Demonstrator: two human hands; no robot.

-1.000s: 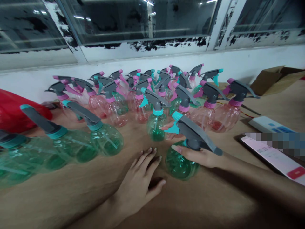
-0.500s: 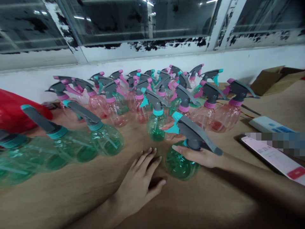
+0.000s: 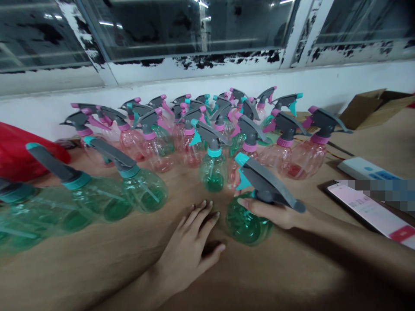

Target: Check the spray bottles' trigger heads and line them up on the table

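Observation:
My right hand (image 3: 279, 212) grips a green spray bottle (image 3: 244, 224) with a grey head and turquoise nozzle. Its thumb lies across the near side of the neck, while fingertips show at the turquoise trigger (image 3: 244, 179), which sits drawn in toward the neck. The bottle stands roughly upright; whether its base touches the table is hard to tell. Flat on the wooden table (image 3: 136, 263), my left hand (image 3: 186, 246) holds nothing, its fingers stretched out beside the bottle. Just beyond the fingertips stands another green spray bottle (image 3: 213, 170) with a turquoise collar.
Several pink and green spray bottles (image 3: 160, 149) crowd the back by the wall. More green bottles (image 3: 144, 190) stand at left, near a red object (image 3: 29, 151). On the right are a phone (image 3: 366, 211), a white power strip (image 3: 366, 168) and an open cardboard box (image 3: 372, 108).
The turquoise trigger of the held bottle has moved in toward the neck, along with the fingers of my right hand. My left hand stays where it was.

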